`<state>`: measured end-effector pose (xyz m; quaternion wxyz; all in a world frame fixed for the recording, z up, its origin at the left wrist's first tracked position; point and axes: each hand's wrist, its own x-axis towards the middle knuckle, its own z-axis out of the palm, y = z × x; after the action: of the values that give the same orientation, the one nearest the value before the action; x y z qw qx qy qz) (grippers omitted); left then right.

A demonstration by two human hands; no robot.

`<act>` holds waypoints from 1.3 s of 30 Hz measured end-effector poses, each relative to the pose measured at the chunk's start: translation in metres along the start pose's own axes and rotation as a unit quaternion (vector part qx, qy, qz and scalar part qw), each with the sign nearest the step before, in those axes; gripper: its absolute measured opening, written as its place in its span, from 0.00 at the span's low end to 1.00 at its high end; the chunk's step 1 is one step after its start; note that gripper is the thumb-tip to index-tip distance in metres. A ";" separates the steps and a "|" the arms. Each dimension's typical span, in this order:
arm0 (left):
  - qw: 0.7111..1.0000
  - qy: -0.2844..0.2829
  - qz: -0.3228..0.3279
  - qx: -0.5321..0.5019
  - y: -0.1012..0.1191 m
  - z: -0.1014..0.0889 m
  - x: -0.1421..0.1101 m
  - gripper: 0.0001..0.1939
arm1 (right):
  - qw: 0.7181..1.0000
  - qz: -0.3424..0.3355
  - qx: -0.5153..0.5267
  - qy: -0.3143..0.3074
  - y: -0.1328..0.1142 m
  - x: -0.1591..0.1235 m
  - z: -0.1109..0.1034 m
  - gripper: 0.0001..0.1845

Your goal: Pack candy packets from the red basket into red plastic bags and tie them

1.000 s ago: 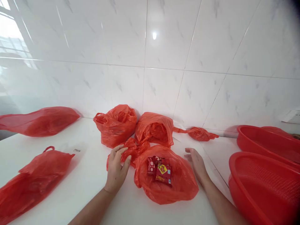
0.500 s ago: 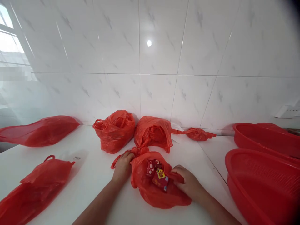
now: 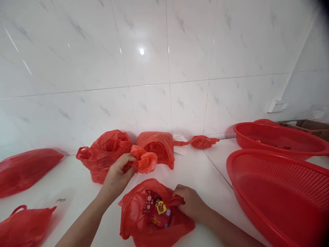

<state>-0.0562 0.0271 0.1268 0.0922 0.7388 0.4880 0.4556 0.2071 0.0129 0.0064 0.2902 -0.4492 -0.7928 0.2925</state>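
My left hand point(image 3: 120, 173) pinches a crumpled red plastic bag point(image 3: 146, 161), raised above the white table in front of the bags by the wall. Closer to me, a wide-mouthed red plastic bag point(image 3: 136, 212) lies spread on the table. Inside it sit small dark red snack packets point(image 3: 160, 218), one bearing a yellow diamond label. My right hand point(image 3: 189, 202) is closed on the right rim of this opened bag, its fingertips partly hidden by the folded plastic.
Against the tiled wall stand a full red bag point(image 3: 102, 157), another red bag point(image 3: 160, 140) and a small knotted one point(image 3: 203, 141). Red baskets point(image 3: 257, 181) fill the right side, with a cardboard box point(image 3: 308, 125) behind. Two more red bags point(image 3: 25, 171) lie at left.
My left hand has picked up the crumpled bag from beside the opened one. My right hand has come in from the right and taken hold of the opened bag's rim. The view has turned right.
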 end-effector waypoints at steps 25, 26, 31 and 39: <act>0.961 -0.245 -0.032 0.125 0.077 0.192 0.068 0.37 | 0.999 -0.005 -0.044 0.007 0.012 0.003 0.003 0.13; 0.962 -0.242 -0.004 0.126 0.080 0.186 0.062 0.36 | 0.999 -0.002 -0.044 0.004 0.012 0.003 0.003 0.13; 0.961 -0.206 0.131 0.130 0.085 0.131 0.027 0.29 | 0.999 -0.016 -0.030 -0.014 0.014 0.002 0.001 0.17; 0.964 -0.028 0.040 0.262 -0.012 0.009 -0.061 0.30 | 0.999 0.006 0.010 -0.052 0.027 0.004 0.004 0.12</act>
<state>-0.0631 -0.0132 0.0790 -0.1095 0.7684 0.5577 0.2941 0.2175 0.0275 -0.0148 0.2508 -0.4353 -0.8011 0.3253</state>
